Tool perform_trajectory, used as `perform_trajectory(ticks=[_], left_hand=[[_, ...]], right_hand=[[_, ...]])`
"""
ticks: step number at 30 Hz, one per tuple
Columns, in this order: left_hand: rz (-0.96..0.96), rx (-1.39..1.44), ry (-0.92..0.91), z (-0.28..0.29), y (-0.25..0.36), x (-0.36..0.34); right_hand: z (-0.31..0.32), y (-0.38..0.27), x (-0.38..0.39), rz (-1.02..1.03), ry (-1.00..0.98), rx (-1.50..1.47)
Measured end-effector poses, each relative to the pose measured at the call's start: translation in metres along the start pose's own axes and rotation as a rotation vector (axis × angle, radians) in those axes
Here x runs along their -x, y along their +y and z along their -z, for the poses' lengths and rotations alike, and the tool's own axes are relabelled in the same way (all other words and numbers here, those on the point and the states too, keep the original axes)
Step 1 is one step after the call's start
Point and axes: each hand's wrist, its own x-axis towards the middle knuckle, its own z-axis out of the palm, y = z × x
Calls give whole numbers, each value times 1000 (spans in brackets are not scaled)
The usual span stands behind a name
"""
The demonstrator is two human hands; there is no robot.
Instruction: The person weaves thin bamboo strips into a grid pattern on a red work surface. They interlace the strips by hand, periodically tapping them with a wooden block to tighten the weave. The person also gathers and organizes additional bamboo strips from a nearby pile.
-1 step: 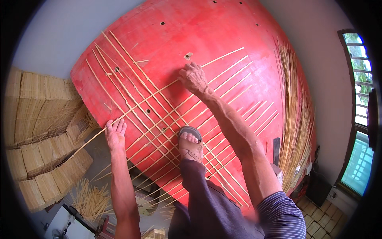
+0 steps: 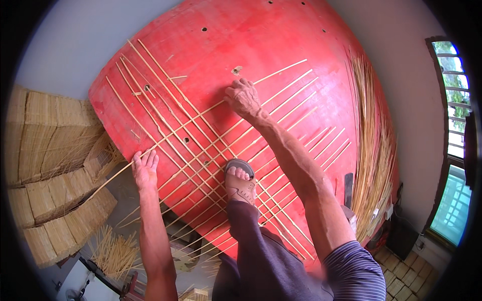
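On a large red curved board (image 2: 296, 35) lies a lattice of pale thin strips (image 2: 178, 98). My left hand (image 2: 146, 170) is palm up at the board's left edge, fingers extended, touching a long strip (image 2: 113, 179) that runs diagonally up the lattice. My right hand (image 2: 242, 100) is curled over that same strip higher on the board, its fingertips partly hidden. My sandalled foot (image 2: 238, 183) rests on the lattice between my arms, in the lower middle of the view.
Stacked straw-coloured bundles (image 2: 55, 130) are at the left, with loose strips (image 2: 113, 251) below. A long bundle of strips (image 2: 366, 150) lies on the board's right side. Beyond are a window (image 2: 449, 195), a dark box (image 2: 401, 236) and tiled-looking blocks (image 2: 406, 271) at lower right.
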Motion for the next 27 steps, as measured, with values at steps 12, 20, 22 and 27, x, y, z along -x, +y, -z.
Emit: perform_trajectory(ticks=[12, 20, 22, 27], left_hand=[[1, 35, 19, 12, -6, -12], [6, 65, 76, 14, -10, -14], [22, 65, 128, 9, -9, -11], [33, -445, 260, -14, 4, 11]], right_hand=[[-5, -2, -1, -35, -21, 3], [-5, -3, 0, -25, -7, 4], [-6, -1, -1, -24, 1, 7], [-6, 1, 1, -5, -1, 85]])
